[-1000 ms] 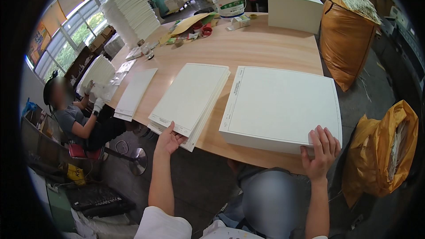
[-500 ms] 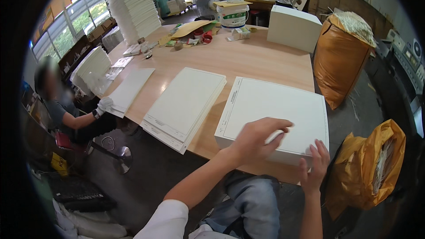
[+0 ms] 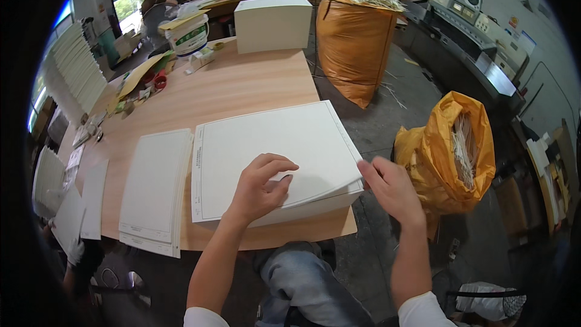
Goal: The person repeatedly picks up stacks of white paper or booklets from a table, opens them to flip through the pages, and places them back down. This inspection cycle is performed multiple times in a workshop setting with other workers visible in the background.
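A thick stack of large white printed sheets [image 3: 272, 139] lies on the table in front of me. My right hand [image 3: 390, 188] pinches the near right corner of its top sheet, which is raised slightly off the stack. Above the near part of the same stack is my left hand [image 3: 261, 188], its fingers loosely curved and the thumb apart from them. A small dark spot shows by that thumb; I cannot make out what it is. Left of this stack lies a lower pile of similar sheets [image 3: 154, 181].
A co-worker's gloved hand [image 3: 75, 252] is by sheets at the far left. A white block-like stack [image 3: 272, 27] and a bucket [image 3: 187, 36] stand toward the back. Two orange sacks of pale strips, one large [image 3: 351, 48], one smaller [image 3: 436, 169], stand right of the table [image 3: 242, 85].
My view has swung right. My right hand has gone from hovering open at the stack's near edge to gripping the top sheet's corner, which has lifted. The left hand stays over the stack.
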